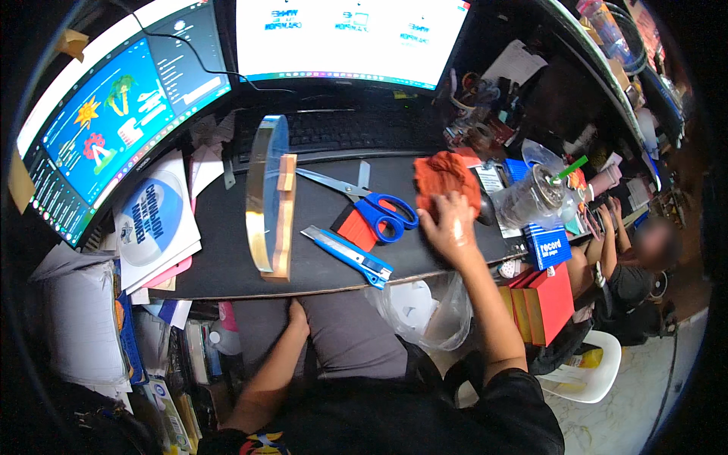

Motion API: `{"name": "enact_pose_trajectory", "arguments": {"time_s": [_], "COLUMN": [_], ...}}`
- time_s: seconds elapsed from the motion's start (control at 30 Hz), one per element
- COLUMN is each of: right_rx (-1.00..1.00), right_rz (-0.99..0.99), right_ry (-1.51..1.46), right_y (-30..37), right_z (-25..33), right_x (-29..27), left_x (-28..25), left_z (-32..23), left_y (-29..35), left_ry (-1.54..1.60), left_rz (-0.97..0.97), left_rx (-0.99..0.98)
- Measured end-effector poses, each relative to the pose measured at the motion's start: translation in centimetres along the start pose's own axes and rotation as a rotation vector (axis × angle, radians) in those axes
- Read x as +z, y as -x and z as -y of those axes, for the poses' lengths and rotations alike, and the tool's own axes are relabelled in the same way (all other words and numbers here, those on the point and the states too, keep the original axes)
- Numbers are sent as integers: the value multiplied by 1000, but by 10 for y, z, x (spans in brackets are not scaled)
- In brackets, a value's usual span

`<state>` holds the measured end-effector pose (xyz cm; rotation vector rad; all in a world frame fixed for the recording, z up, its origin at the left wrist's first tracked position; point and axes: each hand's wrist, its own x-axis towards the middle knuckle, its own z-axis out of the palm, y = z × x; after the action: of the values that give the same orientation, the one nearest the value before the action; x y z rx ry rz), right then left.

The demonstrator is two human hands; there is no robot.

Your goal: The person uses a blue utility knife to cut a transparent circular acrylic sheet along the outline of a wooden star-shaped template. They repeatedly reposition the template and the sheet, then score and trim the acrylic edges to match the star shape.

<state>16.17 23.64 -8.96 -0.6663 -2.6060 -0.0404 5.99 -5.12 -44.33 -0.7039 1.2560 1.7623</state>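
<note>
My right hand (453,231) is closed on a crumpled orange-red cloth (444,174) on the black desk. My left hand (298,315) is low over my lap at the desk's front edge, its fingers hidden. Left of centre on the desk stands a round plaque (262,205) with a gold rim and a clear face, beside a wavy wooden strip (285,220). Between plaque and cloth lie blue-handled scissors (388,218) partly over a flat red piece (355,230). Nearer the front edge is a blue box cutter (345,256).
Two lit monitors (349,38) and a black keyboard (318,133) line the back. Papers (155,227) lie at left. On the right are a clear cup (540,199) with a green straw, a blue record book (547,246) and another person (633,262). A plastic bag (455,322) hangs below the edge.
</note>
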Motion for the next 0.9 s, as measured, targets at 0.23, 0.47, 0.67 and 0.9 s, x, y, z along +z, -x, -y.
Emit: {"name": "enact_pose_trajectory", "arguments": {"time_s": [0.23,0.47,0.67,0.9], "right_rx": [-189,45,5,4], "right_rz": [-394,-128,-200,-131], "right_ry": [-232,-30,-19,-145], "right_y": [-2,-1,7,0], "right_z": [-27,-86,-90,-90], "right_x": [-9,11,20,25], "left_x": [4,15,23,21], "left_z": [-6,3,0,-1], "left_y": [15,22,20,16], "left_ry": [-34,-96,-54,-15], "left_rz": [39,-119,-145,-183], "left_rx": [-13,113,158,187]}}
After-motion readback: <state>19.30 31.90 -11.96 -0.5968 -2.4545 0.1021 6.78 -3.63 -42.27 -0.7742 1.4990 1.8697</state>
